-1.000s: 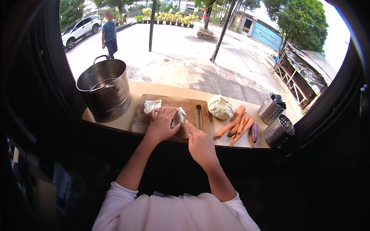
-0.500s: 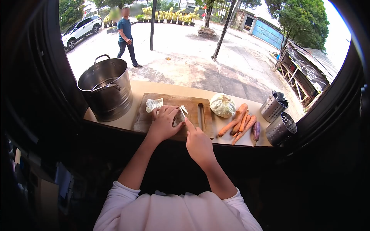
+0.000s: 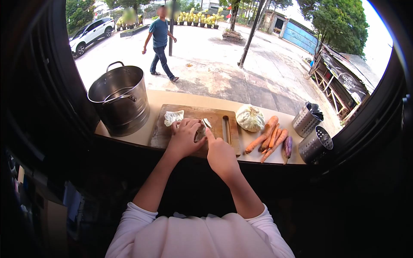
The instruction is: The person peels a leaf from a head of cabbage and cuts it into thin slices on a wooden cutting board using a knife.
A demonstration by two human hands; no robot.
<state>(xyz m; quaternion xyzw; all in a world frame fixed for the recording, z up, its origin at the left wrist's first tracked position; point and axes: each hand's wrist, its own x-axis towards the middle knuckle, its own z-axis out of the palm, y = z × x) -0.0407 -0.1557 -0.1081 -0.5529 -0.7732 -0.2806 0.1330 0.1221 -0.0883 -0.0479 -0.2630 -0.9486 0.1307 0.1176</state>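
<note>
A wooden cutting board (image 3: 163, 134) with a long slot lies on the counter. My left hand (image 3: 186, 136) is bent over a pale piece on the board, which its fingers mostly hide. My right hand (image 3: 220, 155) is closed, with the index finger stretched forward along what looks like a knife; the handle is hidden in the palm. Just beyond that fingertip sits a small white slice (image 3: 207, 123). A crumpled white leafy piece (image 3: 174, 118) lies at the board's back left. Right of the board rests a round pale cabbage (image 3: 250, 118).
A large steel pot (image 3: 120, 105) stands at the counter's left. Several carrots (image 3: 269, 133) and a purple vegetable (image 3: 288, 147) lie right of the cabbage, beside two perforated steel holders (image 3: 315, 145). Outside, a person (image 3: 159, 41) walks past a parked car (image 3: 92, 34).
The person outside has walked to the right. My right hand has shifted slightly at the board, while my left hand stays over the pale piece. The whole view has shifted a little.
</note>
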